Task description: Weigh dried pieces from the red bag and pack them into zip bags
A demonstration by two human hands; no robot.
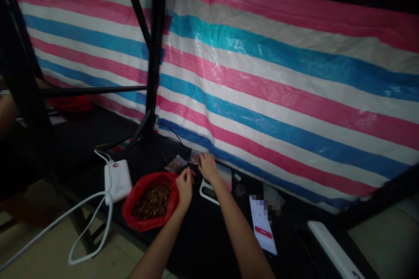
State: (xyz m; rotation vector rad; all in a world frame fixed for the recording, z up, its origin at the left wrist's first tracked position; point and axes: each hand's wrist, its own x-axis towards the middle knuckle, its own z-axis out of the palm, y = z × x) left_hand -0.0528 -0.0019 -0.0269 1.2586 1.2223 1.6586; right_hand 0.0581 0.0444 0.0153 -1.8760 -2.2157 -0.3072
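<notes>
My left hand (185, 187) is beside the right rim of a red plastic bag (129, 213), fingertips pinched together; what they hold, if anything, is too small to make out. The red bag stands open, with many small brown nuts or seeds (153, 200) inside. My right hand (208, 168) reaches past a white digital scale (209, 195), its fingers closed at the edge of a small clear bag (194, 158) with brown pieces in it. A second small clear bag (176, 164) of the same kind lies just left of it. My right forearm partly covers the scale.
A white power bank (118, 178) with a white cable sits left of the red bag. Right of my arm lie a lit phone (262, 226) and crumpled clear plastic (273, 196). Behind is a striped tarp (278, 91); a black frame post (155, 52) stands left. Another person's arm (8, 111) shows far left.
</notes>
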